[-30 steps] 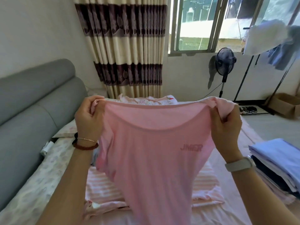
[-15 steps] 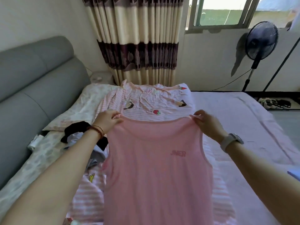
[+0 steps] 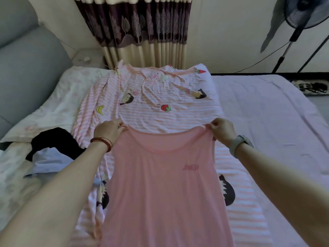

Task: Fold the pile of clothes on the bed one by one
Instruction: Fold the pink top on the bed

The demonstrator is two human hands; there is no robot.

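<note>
A plain pink sleeveless top (image 3: 163, 189) with small lettering on the chest lies spread lengthwise over a pink-and-white striped garment (image 3: 160, 97) printed with cartoon figures and fruit. My left hand (image 3: 108, 130) pinches the top's left shoulder strap. My right hand (image 3: 221, 131) pinches the right shoulder strap. Both hands hold the neckline stretched flat just above the striped garment. A black garment (image 3: 53, 139) and a light blue one (image 3: 49, 162) lie crumpled to the left of my left arm.
The bed's pale lilac sheet (image 3: 276, 122) stretches out to the right. A grey padded headboard (image 3: 26, 72) runs along the left, with a floral pillow (image 3: 58, 107) beside it. A curtain (image 3: 142, 29) hangs behind, and a standing fan (image 3: 302, 16) is at the far right.
I have lowered the pink top from the air in front of me down onto the striped garment, and my view has tilted down toward the bed.
</note>
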